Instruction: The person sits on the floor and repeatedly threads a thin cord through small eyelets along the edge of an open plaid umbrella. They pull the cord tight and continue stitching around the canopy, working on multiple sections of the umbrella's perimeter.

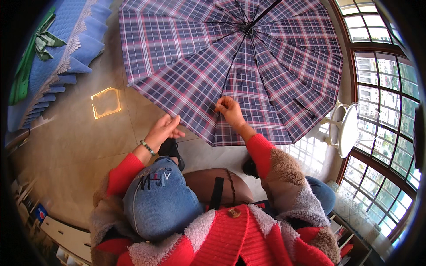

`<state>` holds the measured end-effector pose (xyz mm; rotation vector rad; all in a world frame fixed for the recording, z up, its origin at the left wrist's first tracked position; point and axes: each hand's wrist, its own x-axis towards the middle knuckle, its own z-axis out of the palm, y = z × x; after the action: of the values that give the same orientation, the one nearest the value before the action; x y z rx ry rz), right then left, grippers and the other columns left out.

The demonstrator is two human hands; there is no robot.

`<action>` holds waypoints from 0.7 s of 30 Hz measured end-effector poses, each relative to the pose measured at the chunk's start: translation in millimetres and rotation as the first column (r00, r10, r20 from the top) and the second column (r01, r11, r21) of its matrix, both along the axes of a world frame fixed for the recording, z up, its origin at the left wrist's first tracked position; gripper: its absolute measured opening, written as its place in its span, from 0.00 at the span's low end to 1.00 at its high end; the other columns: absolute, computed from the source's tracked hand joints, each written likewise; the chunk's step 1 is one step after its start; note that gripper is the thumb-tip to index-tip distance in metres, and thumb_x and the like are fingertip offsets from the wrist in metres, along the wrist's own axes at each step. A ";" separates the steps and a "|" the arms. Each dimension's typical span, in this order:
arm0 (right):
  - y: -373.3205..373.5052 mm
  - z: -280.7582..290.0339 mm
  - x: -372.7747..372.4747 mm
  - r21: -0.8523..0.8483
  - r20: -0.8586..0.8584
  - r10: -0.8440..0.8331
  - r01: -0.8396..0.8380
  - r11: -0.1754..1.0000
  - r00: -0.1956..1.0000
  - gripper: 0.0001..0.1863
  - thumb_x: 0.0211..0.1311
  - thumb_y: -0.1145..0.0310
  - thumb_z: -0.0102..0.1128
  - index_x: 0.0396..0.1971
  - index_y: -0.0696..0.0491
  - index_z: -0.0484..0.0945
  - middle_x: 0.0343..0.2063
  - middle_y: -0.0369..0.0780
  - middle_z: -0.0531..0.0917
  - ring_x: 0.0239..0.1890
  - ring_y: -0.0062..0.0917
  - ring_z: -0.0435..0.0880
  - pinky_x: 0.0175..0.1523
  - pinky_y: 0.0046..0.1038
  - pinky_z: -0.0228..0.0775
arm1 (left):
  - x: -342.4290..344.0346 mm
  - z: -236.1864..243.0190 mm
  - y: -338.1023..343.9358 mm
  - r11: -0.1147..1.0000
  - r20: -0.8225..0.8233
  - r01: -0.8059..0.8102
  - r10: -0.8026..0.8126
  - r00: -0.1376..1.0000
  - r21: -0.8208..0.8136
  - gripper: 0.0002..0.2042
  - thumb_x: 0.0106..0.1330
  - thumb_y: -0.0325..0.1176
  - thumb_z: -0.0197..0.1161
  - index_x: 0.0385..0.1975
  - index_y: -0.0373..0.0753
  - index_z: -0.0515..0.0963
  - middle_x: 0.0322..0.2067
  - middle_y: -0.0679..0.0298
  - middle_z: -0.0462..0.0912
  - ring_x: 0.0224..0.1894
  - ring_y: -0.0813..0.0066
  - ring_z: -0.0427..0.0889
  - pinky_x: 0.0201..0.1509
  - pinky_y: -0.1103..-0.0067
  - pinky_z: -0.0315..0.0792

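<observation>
An opened umbrella (pixel 186 80) in dark blue, red and white plaid lies in front of me with its inner side and dark ribs showing. Its shaft (pixel 266 12) runs up from the hub and out of the top of the picture. My right hand (pixel 230 113) is over the near panels, finger and thumb pinched together at one of the ribs. Whatever lies between those fingertips is too small to see clearly. At the canopy's near left edge is my left hand (pixel 163 131), its fingers loosely apart and a fingertip at the hem. A beaded bracelet (pixel 147 148) circles that wrist.
Far left, a blue quilted cover (pixel 73 31) with lace trim carries a green ribbon bow (pixel 43 42). A round white-topped stand (pixel 348 131) is at the right by barred windows (pixel 377 95). A brown seat (pixel 217 184) shows between my knees, above the tiled floor (pixel 75 146).
</observation>
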<state>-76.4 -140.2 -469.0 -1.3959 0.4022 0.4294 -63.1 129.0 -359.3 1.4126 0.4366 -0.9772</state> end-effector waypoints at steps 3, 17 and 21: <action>4.6 0.4 -9.1 0.017 0.022 -0.022 0.022 1.000 1.000 0.03 0.59 0.79 0.54 0.29 0.57 0.71 0.25 0.33 0.75 0.29 0.15 0.75 0.38 0.17 0.68 | 24.4 -24.6 -15.1 0.967 0.267 -0.024 -0.047 0.963 0.255 0.13 0.68 0.40 0.52 0.25 0.39 0.71 0.22 0.68 0.76 0.23 0.81 0.77 0.30 0.84 0.69; 10.4 22.2 27.1 -0.060 0.107 0.033 -0.027 0.998 0.994 0.01 0.58 0.79 0.55 0.29 0.58 0.72 0.25 0.35 0.76 0.28 0.18 0.76 0.37 0.18 0.69 | 5.7 -9.8 20.8 0.864 0.028 -0.497 0.500 0.865 -0.077 0.31 0.63 0.59 0.50 0.56 0.38 0.63 0.50 0.60 0.73 0.53 0.65 0.72 0.56 0.68 0.65; 16.4 22.9 36.3 -0.087 0.118 -0.034 0.044 0.995 0.992 0.02 0.55 0.77 0.57 0.27 0.58 0.74 0.20 0.34 0.76 0.24 0.15 0.74 0.32 0.18 0.66 | -20.7 -22.0 -16.5 0.982 -0.053 -0.158 0.154 0.987 -0.099 0.20 0.64 0.43 0.57 0.51 0.39 0.68 0.45 0.64 0.76 0.45 0.72 0.76 0.47 0.72 0.72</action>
<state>-40.1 -123.8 -446.1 -1.4899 0.3567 0.2992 -83.8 112.6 -381.3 1.2466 0.5156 -0.8924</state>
